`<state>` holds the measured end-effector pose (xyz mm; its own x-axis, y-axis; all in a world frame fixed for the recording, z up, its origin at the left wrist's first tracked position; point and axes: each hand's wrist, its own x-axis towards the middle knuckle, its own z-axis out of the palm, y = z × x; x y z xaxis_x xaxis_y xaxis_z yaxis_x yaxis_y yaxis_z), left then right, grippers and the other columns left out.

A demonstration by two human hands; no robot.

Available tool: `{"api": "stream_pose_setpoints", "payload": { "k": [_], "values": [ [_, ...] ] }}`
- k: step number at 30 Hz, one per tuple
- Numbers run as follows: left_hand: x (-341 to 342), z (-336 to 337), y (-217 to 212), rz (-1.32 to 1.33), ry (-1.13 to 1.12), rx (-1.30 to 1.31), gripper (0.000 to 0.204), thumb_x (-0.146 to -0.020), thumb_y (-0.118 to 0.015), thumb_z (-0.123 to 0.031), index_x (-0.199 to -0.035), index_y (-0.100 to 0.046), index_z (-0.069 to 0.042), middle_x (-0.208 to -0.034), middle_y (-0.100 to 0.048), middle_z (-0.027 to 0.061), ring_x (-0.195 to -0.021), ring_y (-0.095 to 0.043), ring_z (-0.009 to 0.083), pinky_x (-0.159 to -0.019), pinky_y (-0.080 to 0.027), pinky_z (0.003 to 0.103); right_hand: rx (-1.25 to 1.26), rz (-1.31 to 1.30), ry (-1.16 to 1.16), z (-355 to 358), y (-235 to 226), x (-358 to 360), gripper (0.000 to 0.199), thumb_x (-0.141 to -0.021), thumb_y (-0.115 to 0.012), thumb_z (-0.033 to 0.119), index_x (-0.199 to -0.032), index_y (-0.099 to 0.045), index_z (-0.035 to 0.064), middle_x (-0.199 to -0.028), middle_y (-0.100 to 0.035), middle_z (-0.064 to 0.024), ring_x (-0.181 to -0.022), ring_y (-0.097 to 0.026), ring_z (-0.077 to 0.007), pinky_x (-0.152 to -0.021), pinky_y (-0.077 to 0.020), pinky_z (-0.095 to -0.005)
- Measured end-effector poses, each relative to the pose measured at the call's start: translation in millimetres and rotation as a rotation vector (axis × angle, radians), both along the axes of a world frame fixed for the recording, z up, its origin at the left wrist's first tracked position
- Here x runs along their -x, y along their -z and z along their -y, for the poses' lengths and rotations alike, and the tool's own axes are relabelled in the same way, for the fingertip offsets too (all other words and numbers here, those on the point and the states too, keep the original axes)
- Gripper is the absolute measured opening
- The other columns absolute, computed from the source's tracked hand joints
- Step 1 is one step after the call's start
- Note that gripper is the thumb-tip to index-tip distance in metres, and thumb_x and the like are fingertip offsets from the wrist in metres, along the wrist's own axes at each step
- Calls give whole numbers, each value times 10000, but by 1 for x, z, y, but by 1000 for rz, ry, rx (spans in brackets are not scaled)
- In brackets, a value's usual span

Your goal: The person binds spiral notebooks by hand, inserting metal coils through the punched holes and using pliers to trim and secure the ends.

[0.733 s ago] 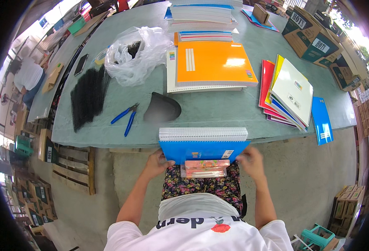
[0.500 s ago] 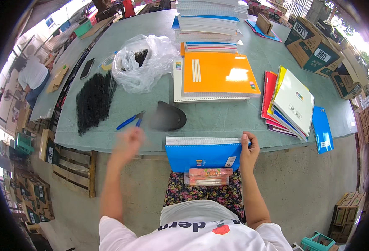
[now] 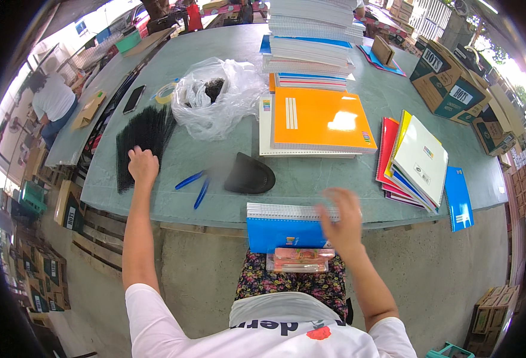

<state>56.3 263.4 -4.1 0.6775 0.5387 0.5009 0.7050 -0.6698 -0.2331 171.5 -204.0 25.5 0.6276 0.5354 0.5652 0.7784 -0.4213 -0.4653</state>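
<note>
My left hand (image 3: 143, 167) has its fingers curled and pressed together on a pile of black spiral binding coils (image 3: 148, 132) at the left of the table. A blue-covered notebook (image 3: 266, 235) leans at the table's near edge, its punched page edge upward, above my lap. Over the notebook's right end is my right hand (image 3: 343, 221), smeared by motion, its fingers apart and holding nothing. Blue-handled pliers (image 3: 201, 192) lie spread between the coils and a black rounded object (image 3: 251, 174). A clear packet with reddish contents (image 3: 301, 256) rests on my lap against the notebook.
A clear plastic bag (image 3: 239, 107) holds more dark coils. Behind the notebook stand an orange-covered notebook stack (image 3: 322, 119) and tall page stacks (image 3: 310, 59). Bound notebooks (image 3: 418, 155) lie right, near cardboard boxes (image 3: 448, 80). A phone (image 3: 134, 99) and tape roll (image 3: 165, 93) lie far left.
My left hand has moved left and away from me, onto the coils. My right hand has let go of the notebook's right end. The view has shifted slightly.
</note>
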Motion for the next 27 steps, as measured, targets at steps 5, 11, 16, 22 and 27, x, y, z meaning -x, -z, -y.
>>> {"api": "stream_pose_setpoints", "payload": {
  "k": [5,11,16,22,27],
  "values": [
    [4,-12,1,-16,-72,287,256,-788,-612,-276,-811,-623,-21,-906,-599,172,-860,-588,349,-675,-504,447,193,41,-206,-64,4,29,340,-715,-680,179,-1025,-582,77,-983,-558,-97,-938,-530,-281,-832,-413,-391],
    [22,-11,10,825,25,584,279,-934,-452,-312,-904,-437,-35,-569,-530,81,-395,-483,177,-396,-393,312,197,-16,-342,-58,30,32,372,-702,-628,128,-1073,-591,127,-917,-556,-73,-867,-538,-240,-768,-417,-386],
    [51,52,-13,1147,105,1039,246,-934,-476,-321,-898,-455,-79,-584,-516,27,-417,-415,62,-368,-306,206,81,257,-359,-51,34,36,400,-672,-593,136,-1069,-618,167,-972,-566,-47,-883,-539,-211,-780,-416,-361],
    [113,68,-66,1538,246,1134,191,-913,-536,-251,-933,-504,-63,-677,-535,21,-521,-461,64,-427,-341,176,122,384,-335,-43,34,46,404,-691,-555,158,-1089,-621,150,-992,-569,-25,-892,-534,-195,-795,-424,-354],
    [111,118,-117,1622,606,989,238,-901,-547,-194,-1074,-546,-30,-795,-567,14,-648,-507,88,-577,-417,185,44,50,-437,-56,36,49,301,-712,-634,127,-1008,-626,76,-863,-592,-74,-754,-572,-237,-652,-460,-347]
  ]
}}
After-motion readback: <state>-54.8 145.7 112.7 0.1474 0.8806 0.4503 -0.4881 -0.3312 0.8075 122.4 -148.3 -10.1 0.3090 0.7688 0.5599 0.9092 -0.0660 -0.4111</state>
